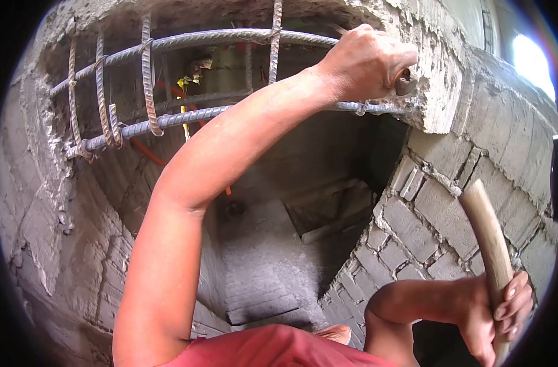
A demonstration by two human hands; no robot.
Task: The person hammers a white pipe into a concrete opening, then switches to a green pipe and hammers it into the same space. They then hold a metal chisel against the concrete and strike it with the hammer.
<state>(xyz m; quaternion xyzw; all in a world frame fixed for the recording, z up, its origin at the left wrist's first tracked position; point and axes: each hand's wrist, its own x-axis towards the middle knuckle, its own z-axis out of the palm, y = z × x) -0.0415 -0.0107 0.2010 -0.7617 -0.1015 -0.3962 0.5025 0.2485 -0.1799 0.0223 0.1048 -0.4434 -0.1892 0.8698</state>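
Observation:
My left hand (365, 61) reaches up and is closed around a short metal chisel (405, 82), whose end pokes out of my fist against the broken concrete edge (438, 92). Low on the right, my right hand (499, 312) grips the wooden handle (487, 229) of a tool. The handle points up and left, and the tool's head is out of view. Exposed rusty rebar (187, 41) runs in horizontal bars and tied vertical bars across the chipped-out opening behind my left arm.
A grey brick wall (425, 226) curves along the right side. Rough concrete (34, 202) flanks the left. Below the rebar a deep shaft opens onto a dusty floor (260, 257) with planks. Orange pipe (145, 153) shows behind the bars.

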